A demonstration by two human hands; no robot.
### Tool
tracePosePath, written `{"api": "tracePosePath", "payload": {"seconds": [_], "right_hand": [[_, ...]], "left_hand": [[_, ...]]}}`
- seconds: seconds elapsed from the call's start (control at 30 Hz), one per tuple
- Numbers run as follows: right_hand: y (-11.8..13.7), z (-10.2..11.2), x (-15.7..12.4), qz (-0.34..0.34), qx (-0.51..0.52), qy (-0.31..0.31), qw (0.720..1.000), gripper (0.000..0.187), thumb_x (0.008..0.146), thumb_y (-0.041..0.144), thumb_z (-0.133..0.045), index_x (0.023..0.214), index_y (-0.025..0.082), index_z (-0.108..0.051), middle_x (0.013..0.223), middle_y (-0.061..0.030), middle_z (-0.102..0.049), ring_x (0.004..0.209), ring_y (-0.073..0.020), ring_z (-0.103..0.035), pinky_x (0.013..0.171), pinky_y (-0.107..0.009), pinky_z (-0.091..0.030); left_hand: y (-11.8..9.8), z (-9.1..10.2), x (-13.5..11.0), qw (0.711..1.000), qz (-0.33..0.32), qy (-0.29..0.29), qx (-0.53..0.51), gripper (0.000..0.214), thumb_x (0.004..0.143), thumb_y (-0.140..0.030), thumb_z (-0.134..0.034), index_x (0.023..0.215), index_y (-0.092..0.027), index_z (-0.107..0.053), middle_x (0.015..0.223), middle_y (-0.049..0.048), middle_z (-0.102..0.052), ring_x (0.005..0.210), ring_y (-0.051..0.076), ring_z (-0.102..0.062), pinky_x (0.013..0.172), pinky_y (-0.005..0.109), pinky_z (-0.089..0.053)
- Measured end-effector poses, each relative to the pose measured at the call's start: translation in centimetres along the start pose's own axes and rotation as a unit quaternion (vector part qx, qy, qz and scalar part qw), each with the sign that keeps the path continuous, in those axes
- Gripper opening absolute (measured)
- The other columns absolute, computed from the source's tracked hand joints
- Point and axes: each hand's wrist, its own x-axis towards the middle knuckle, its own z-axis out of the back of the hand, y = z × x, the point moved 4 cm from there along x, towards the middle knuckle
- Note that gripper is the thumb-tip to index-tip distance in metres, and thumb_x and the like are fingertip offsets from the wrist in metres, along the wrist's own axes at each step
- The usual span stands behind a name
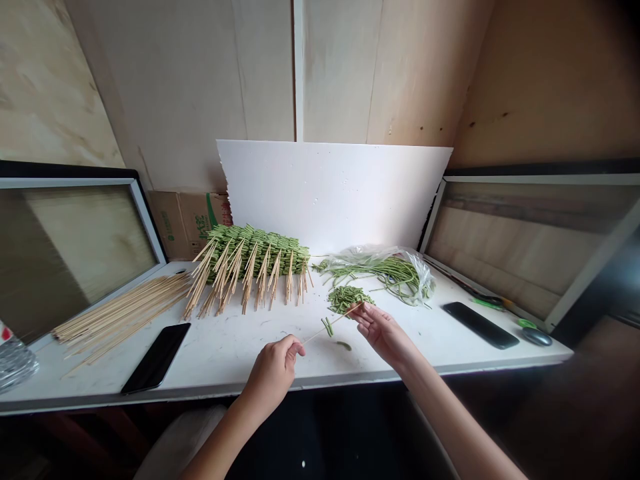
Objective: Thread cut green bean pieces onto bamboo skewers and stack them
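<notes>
A thin bamboo skewer (314, 336) runs slantwise between my two hands. My left hand (273, 372) is closed round its lower end. With thumb and fingertips, my right hand (379, 331) pinches the upper end; whether a bean piece is also in those fingers is too small to tell. Just behind my right hand lies a heap of short-cut green beans (345, 298). A few loose bean pieces (344, 345) rest on the white table (220, 357) below the skewer. Left of the heap, many skewers threaded with green bean pieces (260, 241) are stacked, bare ends pointing toward me.
Bare skewers (125, 310) lie at the left, beside a black phone (156, 358). Long green beans (395, 272) sit in a clear plastic bag (425, 283) behind. Another dark phone (480, 325) and a mouse (536, 335) are at right. A white board (335, 193) stands at the back.
</notes>
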Motion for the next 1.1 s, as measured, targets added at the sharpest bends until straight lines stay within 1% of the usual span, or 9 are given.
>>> {"api": "tracePosePath", "payload": {"seconds": [0.13, 0.23, 0.33, 0.43, 0.67, 0.77, 0.87, 0.97, 1.1], "right_hand": [[0.3, 0.0, 0.0, 0.014, -0.024, -0.006, 1.000, 0.029, 0.082, 0.047, -0.079, 0.100, 0.023, -0.079, 0.116, -0.0092, -0.077, 0.115, -0.0279, -0.070, 0.072, -0.029, -0.060], [0.7, 0.0, 0.0, 0.033, -0.049, -0.018, 0.998, 0.027, 0.079, 0.045, -0.082, 0.093, 0.021, -0.080, 0.107, -0.0105, -0.079, 0.109, -0.0293, -0.072, 0.065, -0.027, -0.057], [1.1, 0.0, -0.1, 0.046, -0.072, -0.021, 0.996, 0.026, 0.077, 0.043, -0.084, 0.088, 0.020, -0.081, 0.100, -0.0113, -0.080, 0.104, -0.0298, -0.074, 0.061, -0.026, -0.053], [1.3, -0.2, -0.2, 0.057, -0.101, -0.020, 0.993, 0.026, 0.077, 0.044, -0.083, 0.087, 0.020, -0.082, 0.098, -0.0117, -0.080, 0.103, -0.0305, -0.074, 0.062, -0.027, -0.053], [1.6, -0.7, -0.6, 0.075, -0.151, -0.030, 0.985, 0.031, 0.077, 0.048, -0.083, 0.092, 0.021, -0.081, 0.097, -0.0127, -0.080, 0.104, -0.0330, -0.073, 0.069, -0.033, -0.056], [1.7, -1.0, -0.8, 0.070, -0.129, -0.037, 0.988, 0.030, 0.076, 0.048, -0.084, 0.089, 0.020, -0.081, 0.096, -0.0119, -0.080, 0.102, -0.0309, -0.073, 0.071, -0.033, -0.055], [1.8, -1.0, -0.8, 0.061, -0.081, -0.056, 0.993, 0.029, 0.075, 0.045, -0.085, 0.086, 0.020, -0.080, 0.094, -0.0108, -0.079, 0.099, -0.0279, -0.072, 0.069, -0.031, -0.053], [1.5, -0.8, -0.7, 0.045, -0.041, -0.080, 0.995, 0.028, 0.073, 0.043, -0.087, 0.088, 0.021, -0.080, 0.094, -0.0097, -0.079, 0.099, -0.0264, -0.071, 0.066, -0.029, -0.051], [1.0, -0.8, -0.6, 0.037, -0.017, -0.093, 0.995, 0.026, 0.072, 0.042, -0.088, 0.089, 0.025, -0.079, 0.095, -0.0077, -0.076, 0.105, -0.0266, -0.067, 0.067, -0.028, -0.050]], "left_hand": [[-0.1, 0.2, 0.0, 1.000, 0.001, -0.001, 0.010, 0.033, 0.101, -0.031, -0.037, 0.085, -0.020, -0.064, 0.066, 0.0012, -0.062, 0.055, 0.016, -0.048, 0.058, 0.027, -0.034], [-0.4, 0.5, -0.1, 1.000, -0.001, -0.002, 0.025, 0.033, 0.100, -0.028, -0.037, 0.084, -0.020, -0.064, 0.069, 0.0020, -0.064, 0.056, 0.016, -0.051, 0.059, 0.027, -0.035], [-0.7, 0.7, -0.2, 0.999, -0.007, -0.007, 0.040, 0.032, 0.098, -0.024, -0.036, 0.083, -0.020, -0.064, 0.070, 0.0026, -0.066, 0.058, 0.017, -0.053, 0.060, 0.027, -0.037], [-0.9, 0.8, -0.2, 0.998, -0.014, -0.015, 0.053, 0.031, 0.097, -0.021, -0.037, 0.081, -0.020, -0.065, 0.071, 0.0028, -0.068, 0.059, 0.017, -0.056, 0.061, 0.027, -0.039], [-0.6, 0.9, -0.2, 0.998, -0.021, -0.019, 0.063, 0.031, 0.096, -0.016, -0.038, 0.080, -0.020, -0.064, 0.070, 0.0023, -0.068, 0.060, 0.017, -0.059, 0.062, 0.027, -0.041], [-0.5, 1.1, 0.0, 0.999, -0.025, -0.028, 0.027, 0.030, 0.102, -0.025, -0.038, 0.090, -0.021, -0.065, 0.067, 0.0009, -0.064, 0.060, 0.017, -0.059, 0.062, 0.027, -0.043], [-0.6, 1.3, 0.2, 0.998, -0.039, -0.049, -0.028, 0.023, 0.102, -0.037, -0.046, 0.102, -0.020, -0.063, 0.071, 0.0002, -0.064, 0.063, 0.017, -0.061, 0.064, 0.026, -0.046], [-0.8, 1.4, 0.2, 0.994, -0.064, -0.072, -0.048, 0.019, 0.100, -0.036, -0.054, 0.094, -0.020, -0.061, 0.079, 0.0016, -0.067, 0.067, 0.015, -0.063, 0.064, 0.024, -0.047], [-0.8, 1.5, 0.0, 0.992, -0.082, -0.094, -0.008, 0.022, 0.101, -0.032, -0.053, 0.084, -0.020, -0.061, 0.070, -0.0007, -0.063, 0.062, 0.014, -0.058, 0.061, 0.023, -0.043]]}}
